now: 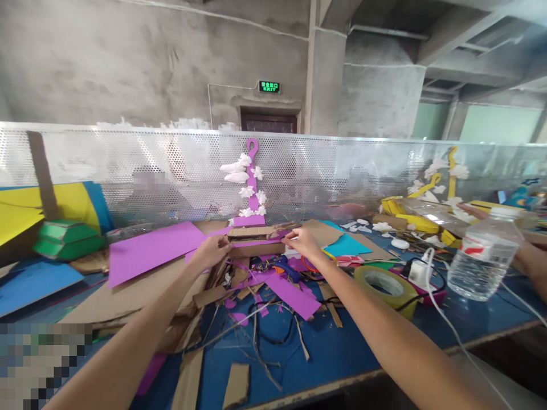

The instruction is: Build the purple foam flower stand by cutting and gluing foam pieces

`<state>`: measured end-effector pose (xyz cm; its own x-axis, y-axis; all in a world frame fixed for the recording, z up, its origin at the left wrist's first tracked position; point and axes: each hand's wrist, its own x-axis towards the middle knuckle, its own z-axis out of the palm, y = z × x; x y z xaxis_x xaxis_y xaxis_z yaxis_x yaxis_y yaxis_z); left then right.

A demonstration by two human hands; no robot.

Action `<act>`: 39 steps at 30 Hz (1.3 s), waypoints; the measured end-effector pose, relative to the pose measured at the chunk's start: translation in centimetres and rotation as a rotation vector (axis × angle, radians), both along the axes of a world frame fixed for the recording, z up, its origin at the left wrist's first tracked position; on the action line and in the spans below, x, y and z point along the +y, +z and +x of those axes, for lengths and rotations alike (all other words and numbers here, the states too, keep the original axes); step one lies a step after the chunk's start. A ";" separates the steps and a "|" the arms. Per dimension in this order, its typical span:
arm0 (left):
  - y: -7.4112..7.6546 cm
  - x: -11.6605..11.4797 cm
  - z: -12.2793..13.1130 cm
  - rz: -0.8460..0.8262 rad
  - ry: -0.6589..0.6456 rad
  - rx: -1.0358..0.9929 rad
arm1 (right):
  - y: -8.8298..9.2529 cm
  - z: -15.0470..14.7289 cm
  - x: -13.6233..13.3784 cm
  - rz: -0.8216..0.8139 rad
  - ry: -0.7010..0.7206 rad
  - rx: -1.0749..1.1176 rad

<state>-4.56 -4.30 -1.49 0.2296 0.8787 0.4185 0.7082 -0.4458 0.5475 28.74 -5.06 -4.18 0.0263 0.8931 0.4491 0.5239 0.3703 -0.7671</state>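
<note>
Both hands are gripping one cardboard strip by its ends.
The cardboard strip (256, 249) is hanging just over the cluttered worktop (342, 353), its long axis running left to right. The left hand (212, 251) is pinching the left end and the right hand (300, 240) the right end, fingers closed, both equally near.

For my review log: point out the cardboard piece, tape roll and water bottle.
cardboard piece (256, 249), head view, front face.
tape roll (380, 302), head view, front wall.
water bottle (482, 262), head view, clear body.
</note>
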 end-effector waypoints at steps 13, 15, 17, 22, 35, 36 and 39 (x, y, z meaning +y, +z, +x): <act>-0.2 0.4 -0.5 -0.041 0.067 -0.163 | -0.2 -0.4 0.6 -0.023 0.162 0.322; -0.2 0.3 -0.5 -0.050 0.066 -0.179 | -0.3 -0.4 0.7 -0.031 0.152 0.336; -0.1 0.2 -0.5 -0.065 0.064 -0.208 | -0.3 -0.3 0.8 -0.052 0.140 0.359; 0.3 -0.7 0.1 -0.149 -0.002 -0.383 | -0.4 -0.3 1.1 -0.065 0.161 0.383; 1.6 -1.9 0.8 -0.246 0.020 -0.549 | 0.3 -0.1 0.6 0.061 0.138 0.262; 1.7 -2.0 0.8 -0.247 0.017 -0.551 | 0.4 -0.1 0.6 0.072 0.140 0.254; 1.8 -2.3 0.9 -0.254 0.006 -0.573 | 0.5 0.1 0.4 0.090 0.155 0.263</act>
<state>-3.62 -6.56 0.30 0.0255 0.9675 0.2516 0.2730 -0.2489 0.9293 28.81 -4.61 -3.68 0.0189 0.8525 0.5224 0.2438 0.5028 -0.8293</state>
